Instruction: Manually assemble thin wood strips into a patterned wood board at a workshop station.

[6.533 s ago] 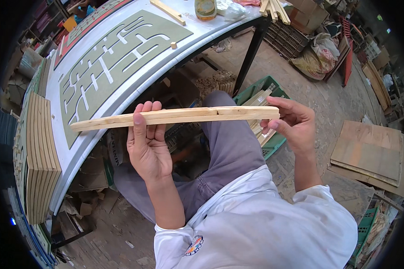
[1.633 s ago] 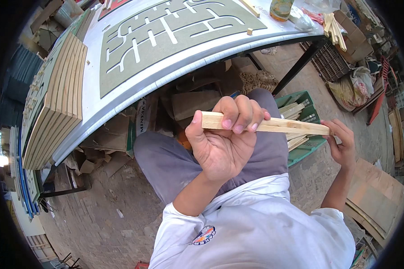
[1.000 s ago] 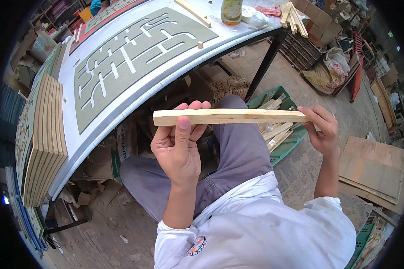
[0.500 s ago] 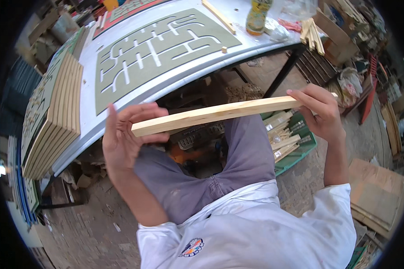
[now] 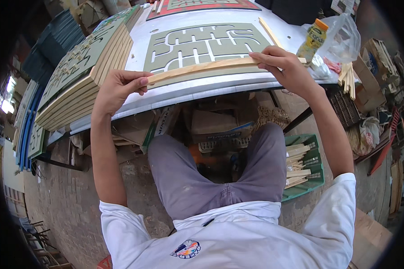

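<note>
A long, pale wooden strip (image 5: 202, 67) stretches between my two hands above the near part of the table. My left hand (image 5: 121, 89) pinches its left end between thumb and fingers. Near the other end, my right hand (image 5: 288, 67) grips it, and a short piece of the strip sticks out past the fingers. Behind and under the strip, a grey-green slotted board (image 5: 159, 41) lies flat on the white table (image 5: 141, 104); the strip hides part of the board's near side.
A stack of thick panels (image 5: 83, 96) stands at the table's left. Another wooden strip (image 5: 270, 32), a drink bottle (image 5: 313, 38), a plastic bag (image 5: 347, 38) and a bundle of sticks (image 5: 347, 78) lie toward the right. A green crate (image 5: 318, 179) of wood pieces sits beside my right leg.
The strip has gone from above my lap to over the table's near edge. My left hand, loosely spread around its end before, now pinches it. The view has shifted too.
</note>
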`<state>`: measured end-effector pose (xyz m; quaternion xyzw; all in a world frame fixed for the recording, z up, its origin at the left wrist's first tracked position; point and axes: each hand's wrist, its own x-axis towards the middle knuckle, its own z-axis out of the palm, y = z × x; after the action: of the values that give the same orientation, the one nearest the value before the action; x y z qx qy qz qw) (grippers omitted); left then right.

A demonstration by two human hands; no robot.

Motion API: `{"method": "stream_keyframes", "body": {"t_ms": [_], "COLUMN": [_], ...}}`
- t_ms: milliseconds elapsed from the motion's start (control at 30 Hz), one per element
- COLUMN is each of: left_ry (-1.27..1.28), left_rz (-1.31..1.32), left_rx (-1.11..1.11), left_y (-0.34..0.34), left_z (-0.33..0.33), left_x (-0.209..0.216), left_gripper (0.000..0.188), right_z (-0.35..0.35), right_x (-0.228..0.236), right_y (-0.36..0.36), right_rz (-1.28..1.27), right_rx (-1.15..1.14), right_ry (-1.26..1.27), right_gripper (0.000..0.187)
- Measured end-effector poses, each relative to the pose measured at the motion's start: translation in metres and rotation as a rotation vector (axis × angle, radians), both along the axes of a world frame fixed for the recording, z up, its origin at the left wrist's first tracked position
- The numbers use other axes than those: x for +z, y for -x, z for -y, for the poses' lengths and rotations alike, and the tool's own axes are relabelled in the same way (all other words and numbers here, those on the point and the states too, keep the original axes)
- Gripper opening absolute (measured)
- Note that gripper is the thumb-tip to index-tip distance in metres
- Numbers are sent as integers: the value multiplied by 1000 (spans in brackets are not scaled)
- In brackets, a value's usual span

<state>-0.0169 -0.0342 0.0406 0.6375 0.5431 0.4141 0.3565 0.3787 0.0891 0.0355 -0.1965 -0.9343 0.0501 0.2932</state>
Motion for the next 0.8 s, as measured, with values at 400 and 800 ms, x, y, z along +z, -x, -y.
{"method": "stream_keyframes", "body": {"t_ms": [400, 800], "left_ry": [-407, -499], "left_rz": [-319, -387], "left_rx": [218, 216], "left_y": [3, 13], "left_z": [-21, -7], "left_x": [-45, -45], "left_gripper": [21, 16], "right_z": [-55, -50], "right_x": [-20, -19], "right_y": [21, -1], "right_rz": [14, -29], "right_rx": [-41, 17], "right_ry": [297, 137], "right_gripper": [25, 10]}}
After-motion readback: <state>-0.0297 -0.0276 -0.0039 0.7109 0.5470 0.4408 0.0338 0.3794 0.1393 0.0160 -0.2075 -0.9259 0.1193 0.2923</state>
